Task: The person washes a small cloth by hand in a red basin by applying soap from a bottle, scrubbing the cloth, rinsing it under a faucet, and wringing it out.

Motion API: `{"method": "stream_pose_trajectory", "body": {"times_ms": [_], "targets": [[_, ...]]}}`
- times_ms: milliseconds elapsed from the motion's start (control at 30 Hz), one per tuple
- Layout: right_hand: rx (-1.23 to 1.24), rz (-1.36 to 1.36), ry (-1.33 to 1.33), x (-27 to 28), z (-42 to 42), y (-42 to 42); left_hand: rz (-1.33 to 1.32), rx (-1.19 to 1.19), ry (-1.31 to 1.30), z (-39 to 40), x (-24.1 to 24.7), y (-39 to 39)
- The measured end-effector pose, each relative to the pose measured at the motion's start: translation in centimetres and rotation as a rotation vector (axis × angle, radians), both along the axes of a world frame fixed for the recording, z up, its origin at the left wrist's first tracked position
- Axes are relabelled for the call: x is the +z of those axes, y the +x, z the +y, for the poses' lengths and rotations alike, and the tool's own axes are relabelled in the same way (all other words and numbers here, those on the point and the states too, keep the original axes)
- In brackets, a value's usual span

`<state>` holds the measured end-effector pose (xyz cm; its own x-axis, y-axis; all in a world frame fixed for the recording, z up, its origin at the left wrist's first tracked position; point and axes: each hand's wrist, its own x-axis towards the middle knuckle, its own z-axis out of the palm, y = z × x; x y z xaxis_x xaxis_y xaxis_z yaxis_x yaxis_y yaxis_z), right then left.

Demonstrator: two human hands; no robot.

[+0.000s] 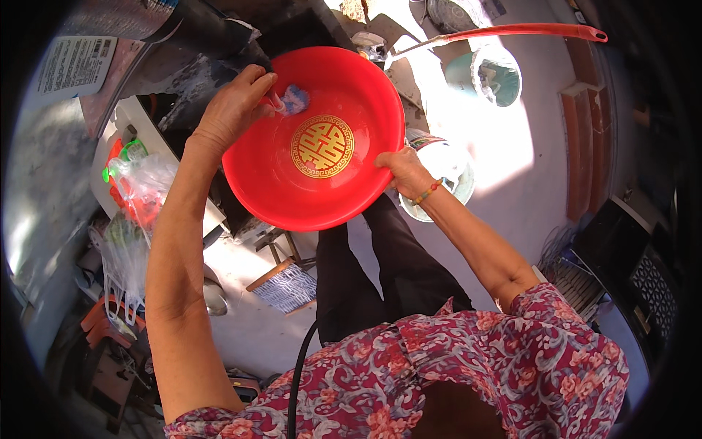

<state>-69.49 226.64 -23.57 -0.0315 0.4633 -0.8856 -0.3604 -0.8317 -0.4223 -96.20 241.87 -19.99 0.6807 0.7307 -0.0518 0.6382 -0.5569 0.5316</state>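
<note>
A red plastic basin (263, 181) with a gold round emblem inside is held up before me, tilted so that its inside faces me. At its right rim my right hand (408, 171), with a beaded bracelet at the wrist, grips the edge with the thumb inside. My left hand (236, 104) is at the upper left rim, its fingers closed around the reddish handle of a small brush (295, 100) with blue and white bristles. The bristles lie against or just over the basin's inner wall. Whether the left hand also touches the rim cannot be told.
A pale green bucket (460, 71) with a liner stands upper right, near a long red-handled tool (521, 32). Below is a white-topped bucket (439, 164). On the left, plastic bags (145, 186) lie on a white surface; a woven stool (285, 285) stands lower down.
</note>
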Motion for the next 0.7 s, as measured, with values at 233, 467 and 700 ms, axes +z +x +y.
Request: {"method": "stream_pose_trajectory", "body": {"times_ms": [233, 467, 700], "targets": [[-0.011, 0.011, 0.006, -0.2, -0.4, 0.2, 0.056, 0.018, 0.051, 0.1, 0.2, 1.0], [0.010, 0.022, -0.009, 0.0, -0.5, -0.6, 0.384, 0.129, 0.269, 0.6, -0.2, 3.3], [0.040, -0.011, -0.094, 0.0, -1.1, -0.6, 0.540, 0.298, 0.305, 0.8, -1.2, 4.2]]}}
